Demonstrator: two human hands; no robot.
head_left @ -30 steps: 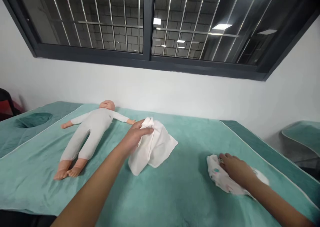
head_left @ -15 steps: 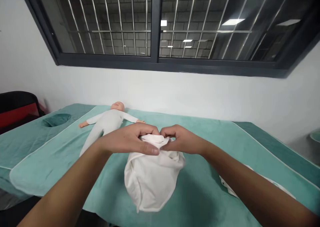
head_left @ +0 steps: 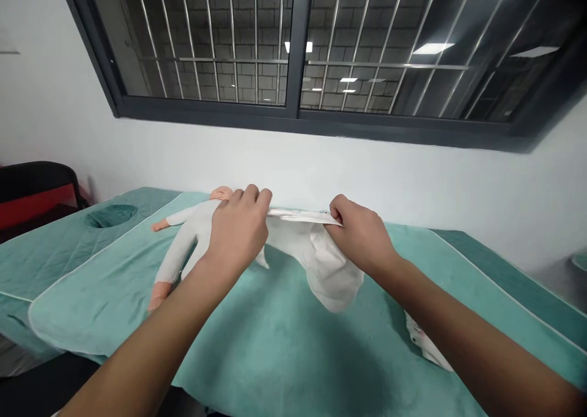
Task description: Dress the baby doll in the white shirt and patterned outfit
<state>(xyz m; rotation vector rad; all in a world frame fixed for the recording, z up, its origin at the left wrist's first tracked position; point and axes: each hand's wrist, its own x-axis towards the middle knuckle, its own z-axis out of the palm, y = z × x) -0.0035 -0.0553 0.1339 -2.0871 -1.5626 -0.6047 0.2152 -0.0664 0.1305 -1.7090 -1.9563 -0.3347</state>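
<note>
The head camera looks from behind and above the left hand [head_left: 241, 224] and right hand [head_left: 362, 230], facing forward and down. Their fingers [head_left: 251, 198] are close to it, around mid-view. Beyond and above the fingers it faces the white wall [head_left: 293, 160] and barred sliding window [head_left: 296, 56]; below them, the teal bed cover [head_left: 284, 343] runs nearer.

A window [head_left: 298, 62] is set in the wall [head_left: 321, 166]; bars [head_left: 256, 38] are seen beyond it, and lights [head_left: 433, 48] are reflected. A red-and-black object [head_left: 39, 206] is cut off at left.
</note>
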